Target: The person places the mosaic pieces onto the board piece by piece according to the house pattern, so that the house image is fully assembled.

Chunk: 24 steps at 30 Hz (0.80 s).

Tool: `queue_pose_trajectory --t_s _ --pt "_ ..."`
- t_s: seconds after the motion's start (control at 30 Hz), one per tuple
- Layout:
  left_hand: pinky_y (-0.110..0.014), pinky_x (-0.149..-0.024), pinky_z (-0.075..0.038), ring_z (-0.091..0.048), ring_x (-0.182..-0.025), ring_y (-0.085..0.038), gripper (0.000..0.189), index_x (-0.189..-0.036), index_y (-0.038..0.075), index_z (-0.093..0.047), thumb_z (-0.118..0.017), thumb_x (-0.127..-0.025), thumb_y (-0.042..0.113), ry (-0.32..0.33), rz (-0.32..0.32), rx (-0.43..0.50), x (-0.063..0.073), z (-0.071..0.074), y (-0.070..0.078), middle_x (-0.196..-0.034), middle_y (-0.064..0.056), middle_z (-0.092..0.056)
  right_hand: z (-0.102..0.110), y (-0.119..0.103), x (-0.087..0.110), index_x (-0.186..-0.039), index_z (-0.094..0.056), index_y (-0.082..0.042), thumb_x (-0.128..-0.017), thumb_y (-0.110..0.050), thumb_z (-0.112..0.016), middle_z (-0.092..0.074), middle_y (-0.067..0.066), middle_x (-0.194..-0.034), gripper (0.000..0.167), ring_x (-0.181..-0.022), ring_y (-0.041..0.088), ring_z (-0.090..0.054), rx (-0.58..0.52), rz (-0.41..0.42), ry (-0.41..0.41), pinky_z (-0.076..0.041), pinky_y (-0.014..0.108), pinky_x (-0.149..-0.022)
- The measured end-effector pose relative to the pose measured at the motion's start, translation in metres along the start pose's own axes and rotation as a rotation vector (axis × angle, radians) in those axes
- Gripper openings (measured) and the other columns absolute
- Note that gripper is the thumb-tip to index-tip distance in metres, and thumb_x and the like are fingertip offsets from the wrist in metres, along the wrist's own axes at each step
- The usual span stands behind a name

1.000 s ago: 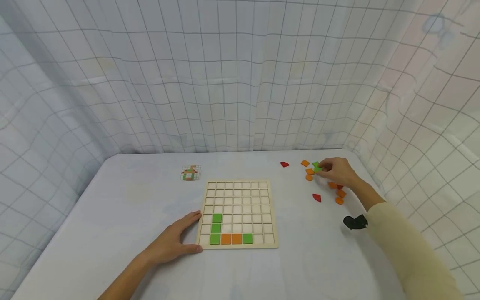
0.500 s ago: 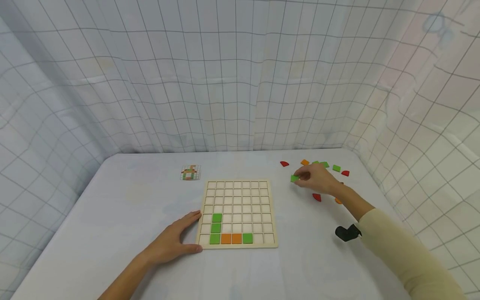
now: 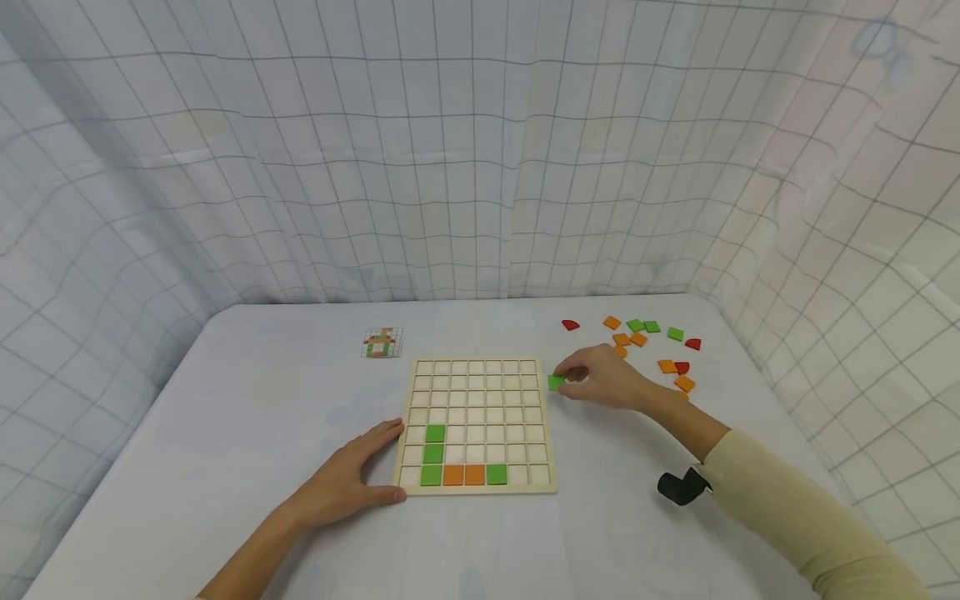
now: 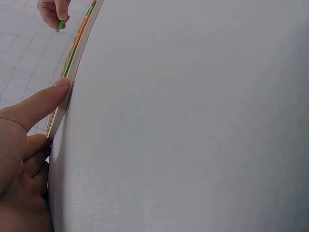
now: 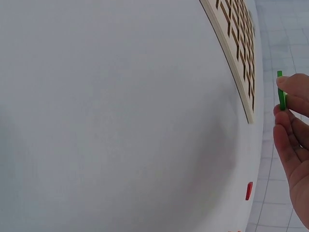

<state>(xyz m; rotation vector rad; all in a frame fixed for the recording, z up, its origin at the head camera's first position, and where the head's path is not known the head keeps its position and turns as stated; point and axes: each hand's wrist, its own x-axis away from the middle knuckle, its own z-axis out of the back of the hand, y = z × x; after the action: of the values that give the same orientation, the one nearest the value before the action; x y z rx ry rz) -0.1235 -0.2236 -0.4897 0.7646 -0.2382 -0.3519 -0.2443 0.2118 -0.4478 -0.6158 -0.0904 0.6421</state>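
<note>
A wooden grid board [image 3: 480,400] lies mid-table, with green and orange square tiles in some cells: a green column of three at the left and a bottom row of green, orange, orange, green. My left hand [image 3: 341,482] rests against the board's left edge, thumb and fingertips touching the frame. Just beyond the board's right edge, my right hand [image 3: 607,379] pinches a green square tile [image 3: 556,382] between thumb and fingers. The right wrist view shows that same green tile [image 5: 281,91] held edge-on, off the table.
Loose orange tiles [image 3: 622,339], green tiles [image 3: 651,327] and red quarter-round tiles [image 3: 693,343] are scattered at the back right. A small pattern card [image 3: 382,342] lies behind the board on the left. A gridded white curtain [image 3: 465,167] surrounds the table.
My right hand has picked the green tile out of the scattered pieces and carried it left and nearer to the board's right edge. The left hand has stayed put.
</note>
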Motion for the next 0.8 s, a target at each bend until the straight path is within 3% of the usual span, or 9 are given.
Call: queue_pose_trajectory --t_s 0.8 --pt "-0.066 -0.118 -0.023 -0.026 -0.151 -0.041 0.098 -0.159 0.014 -0.042 -0.086 -0.08 0.052 0.003 -0.013 -0.011 0.0 -0.001 -0.003 -0.166 -0.009 -0.034 -0.058 -0.059 -0.007 -0.103 -0.08 -0.009 -0.087 -0.014 -0.084 -0.069 -0.012 -0.091 0.018 -0.081 0.006 -0.06 -0.069 0.187 -0.198 -0.055 0.022 -0.075"
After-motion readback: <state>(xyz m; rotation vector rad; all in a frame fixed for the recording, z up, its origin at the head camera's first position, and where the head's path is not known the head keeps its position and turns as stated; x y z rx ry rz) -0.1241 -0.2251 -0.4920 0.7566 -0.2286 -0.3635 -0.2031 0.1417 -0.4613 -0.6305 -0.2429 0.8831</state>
